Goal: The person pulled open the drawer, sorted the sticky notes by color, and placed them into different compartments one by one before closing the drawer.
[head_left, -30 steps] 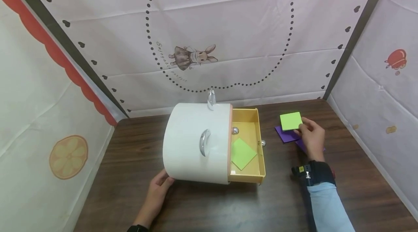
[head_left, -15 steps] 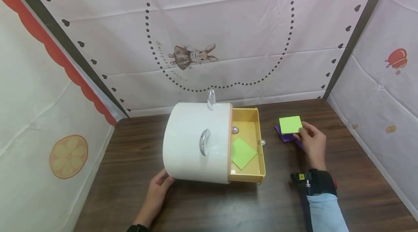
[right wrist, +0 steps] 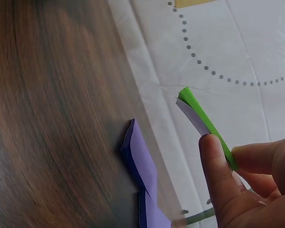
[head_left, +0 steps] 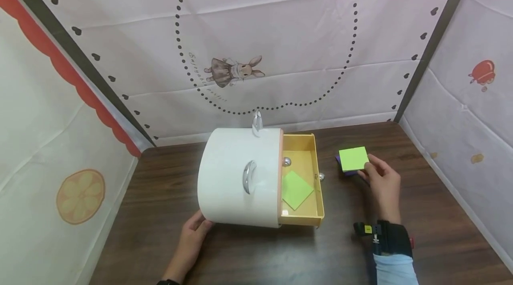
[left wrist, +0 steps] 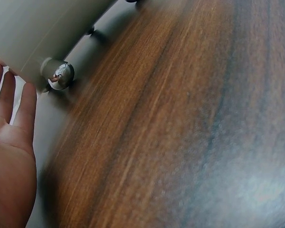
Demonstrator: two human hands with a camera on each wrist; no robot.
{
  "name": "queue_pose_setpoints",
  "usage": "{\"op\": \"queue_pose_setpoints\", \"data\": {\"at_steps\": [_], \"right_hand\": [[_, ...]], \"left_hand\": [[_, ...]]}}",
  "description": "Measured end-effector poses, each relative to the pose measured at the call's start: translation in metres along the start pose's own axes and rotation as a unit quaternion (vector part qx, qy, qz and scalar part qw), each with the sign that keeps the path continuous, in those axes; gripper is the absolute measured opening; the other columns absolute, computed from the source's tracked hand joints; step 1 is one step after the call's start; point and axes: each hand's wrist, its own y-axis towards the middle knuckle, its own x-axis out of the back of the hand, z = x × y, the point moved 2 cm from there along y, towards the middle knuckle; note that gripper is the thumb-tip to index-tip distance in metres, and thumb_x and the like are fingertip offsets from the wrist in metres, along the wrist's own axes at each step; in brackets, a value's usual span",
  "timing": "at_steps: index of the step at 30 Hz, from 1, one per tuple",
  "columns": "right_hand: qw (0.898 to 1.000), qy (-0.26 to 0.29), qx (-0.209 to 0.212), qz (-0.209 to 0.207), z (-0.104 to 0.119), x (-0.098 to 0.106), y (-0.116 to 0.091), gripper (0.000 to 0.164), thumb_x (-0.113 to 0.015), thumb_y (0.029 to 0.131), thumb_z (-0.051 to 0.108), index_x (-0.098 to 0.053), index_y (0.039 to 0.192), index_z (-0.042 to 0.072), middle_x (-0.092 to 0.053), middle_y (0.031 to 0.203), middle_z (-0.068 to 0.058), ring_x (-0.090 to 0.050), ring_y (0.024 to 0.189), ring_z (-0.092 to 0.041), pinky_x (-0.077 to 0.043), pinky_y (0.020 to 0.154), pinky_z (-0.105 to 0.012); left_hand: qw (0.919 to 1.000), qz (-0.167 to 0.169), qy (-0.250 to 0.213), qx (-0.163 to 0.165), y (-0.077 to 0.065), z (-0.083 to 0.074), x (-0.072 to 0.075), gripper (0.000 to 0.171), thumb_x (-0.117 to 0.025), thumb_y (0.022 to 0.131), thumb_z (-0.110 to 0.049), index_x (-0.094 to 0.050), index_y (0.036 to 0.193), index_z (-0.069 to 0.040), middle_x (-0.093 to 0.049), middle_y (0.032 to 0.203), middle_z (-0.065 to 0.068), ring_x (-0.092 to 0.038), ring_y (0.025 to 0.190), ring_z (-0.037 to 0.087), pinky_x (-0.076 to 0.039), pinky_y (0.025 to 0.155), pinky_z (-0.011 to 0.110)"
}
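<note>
My right hand (head_left: 384, 185) pinches a lime-green pad of sticky notes (head_left: 353, 159) between thumb and fingers. In the right wrist view the pad is seen edge-on, with a pale sheet at its back. Purple sticky note pads (right wrist: 141, 161) lie on the table below, mostly covered by the green pad and the hand in the head view. My left hand (head_left: 190, 240) touches the lower left edge of a white rounded drawer box (head_left: 232, 178) with its fingers extended. From the box's right side a yellow drawer (head_left: 302, 151) stands pulled out, holding a flat green sticky note (head_left: 297, 190).
Chrome handles (head_left: 248, 177) stick out of the box, and a round silver knob (head_left: 321, 177) sits on the drawer's front. The dark wooden table (head_left: 248, 258) meets a patterned cloth backdrop (head_left: 300, 31) behind and at both sides.
My right hand has drawn the green pad slightly toward me and to the left, so it now covers more of the purple pads. The left hand stays at the box.
</note>
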Motion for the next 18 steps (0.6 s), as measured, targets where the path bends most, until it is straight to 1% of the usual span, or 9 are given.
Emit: {"op": "queue_pose_setpoints", "data": {"at_steps": [2, 5, 8, 9, 13, 16, 18], "right_hand": [[1.0, -0.007, -0.002, -0.004, 0.0, -0.001, -0.004, 0.042, -0.061, 0.095, 0.022, -0.056, 0.135, 0.011, -0.053, 0.13, -0.013, -0.062, 0.102, -0.017, -0.053, 0.081, -0.025], [1.0, 0.015, -0.012, -0.005, -0.002, -0.003, -0.009, 0.043, -0.062, 0.095, 0.02, -0.056, 0.135, 0.01, -0.052, 0.133, -0.013, -0.062, 0.103, -0.016, -0.053, 0.082, -0.026], [0.999, 0.036, -0.02, -0.003, -0.001, -0.005, -0.015, 0.042, -0.062, 0.095, 0.019, -0.055, 0.136, 0.01, -0.051, 0.135, -0.014, -0.062, 0.103, -0.016, -0.053, 0.082, -0.026], [0.999, 0.047, -0.019, -0.003, -0.001, -0.006, -0.018, 0.042, -0.062, 0.094, 0.018, -0.055, 0.135, 0.01, -0.051, 0.136, -0.016, -0.062, 0.104, -0.017, -0.052, 0.082, -0.027], [0.998, 0.062, -0.003, 0.002, 0.0, -0.006, -0.026, 0.043, -0.062, 0.095, 0.015, -0.054, 0.136, 0.007, -0.044, 0.143, -0.016, -0.059, 0.11, -0.018, -0.053, 0.082, -0.026], [0.996, 0.088, -0.002, 0.005, 0.0, -0.007, -0.033, 0.043, -0.063, 0.094, 0.012, -0.054, 0.135, 0.004, -0.044, 0.142, -0.017, -0.058, 0.111, -0.02, -0.052, 0.082, -0.028], [0.994, 0.107, -0.005, 0.005, 0.0, -0.008, -0.037, 0.044, -0.064, 0.093, 0.011, -0.054, 0.135, 0.003, -0.048, 0.138, -0.019, -0.059, 0.109, -0.021, -0.052, 0.083, -0.029]], "left_hand": [[0.9999, 0.006, -0.011, -0.004, -0.001, 0.0, -0.001, 0.038, -0.057, 0.098, -0.032, -0.055, 0.134, -0.02, -0.055, 0.135, -0.002, -0.05, 0.124, 0.013, -0.046, 0.095, 0.027], [0.9996, 0.01, -0.026, -0.009, -0.001, 0.0, -0.001, 0.038, -0.057, 0.098, -0.03, -0.055, 0.134, -0.018, -0.055, 0.135, -0.001, -0.05, 0.124, 0.015, -0.046, 0.095, 0.028], [0.9994, 0.009, -0.031, -0.011, -0.001, 0.0, -0.001, 0.037, -0.057, 0.098, -0.028, -0.056, 0.134, -0.018, -0.056, 0.134, -0.001, -0.051, 0.123, 0.015, -0.046, 0.094, 0.028], [0.9995, 0.006, -0.028, -0.011, -0.001, 0.0, -0.001, 0.037, -0.057, 0.098, -0.028, -0.056, 0.133, -0.018, -0.056, 0.134, -0.001, -0.051, 0.123, 0.014, -0.046, 0.094, 0.027], [0.9999, -0.003, -0.014, -0.004, -0.001, 0.0, -0.001, 0.037, -0.058, 0.097, -0.031, -0.057, 0.132, -0.02, -0.057, 0.133, -0.003, -0.051, 0.122, 0.012, -0.046, 0.093, 0.025], [0.9999, -0.005, -0.01, -0.001, -0.001, 0.0, -0.001, 0.037, -0.058, 0.097, -0.032, -0.057, 0.132, -0.021, -0.057, 0.133, -0.004, -0.051, 0.123, 0.012, -0.046, 0.093, 0.026], [0.9999, -0.003, -0.011, -0.007, -0.002, 0.0, -0.001, 0.037, -0.058, 0.097, -0.031, -0.057, 0.133, -0.02, -0.057, 0.133, -0.003, -0.051, 0.123, 0.012, -0.046, 0.094, 0.026]]}}
